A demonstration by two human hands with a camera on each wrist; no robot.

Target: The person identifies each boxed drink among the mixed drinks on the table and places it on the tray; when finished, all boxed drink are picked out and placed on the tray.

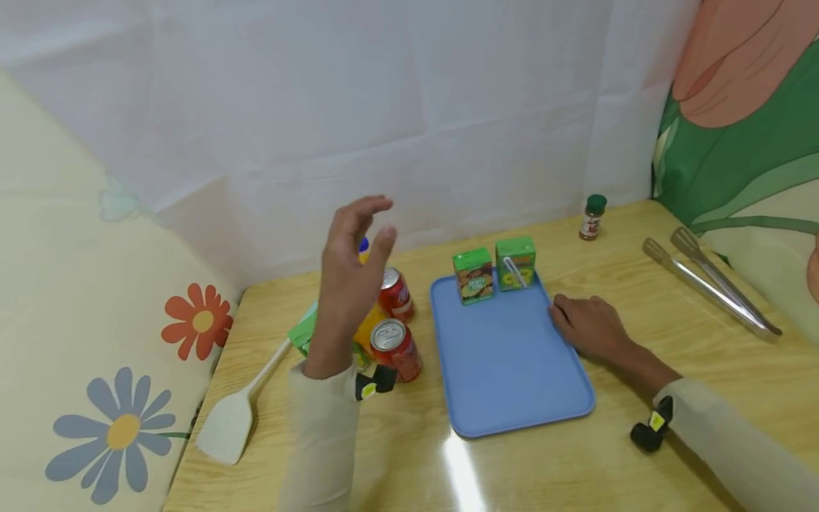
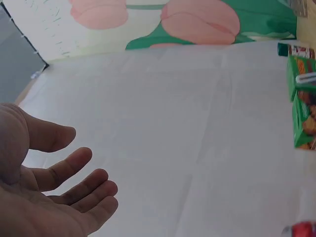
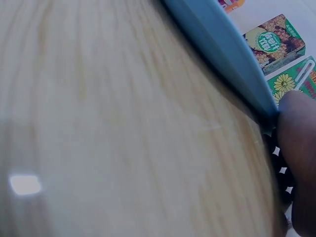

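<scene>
My left hand (image 1: 352, 277) is raised over the left part of the table, fingers loosely bent and apart from the thumb, holding nothing. Partly hidden below it are two red soda cans (image 1: 398, 352), an orange bottle (image 1: 370, 333) with a blue cap, and a green carton (image 1: 302, 334). At the right rim of a blue tray (image 1: 512, 355), my right hand (image 1: 591, 327) grips the edge with curled fingers; the thumb (image 3: 298, 118) shows by the rim. Two green drink cartons stand at the tray's far end: a brown-fronted one (image 1: 475, 279) and one with a straw (image 1: 515, 264).
A white spatula (image 1: 228, 427) lies at the table's left, its handle running toward the cans. Back right stands a spice jar (image 1: 592, 219) with a green lid. Metal tongs (image 1: 719, 291) lie near the right edge. A white cloth (image 1: 409, 128) hangs behind the table.
</scene>
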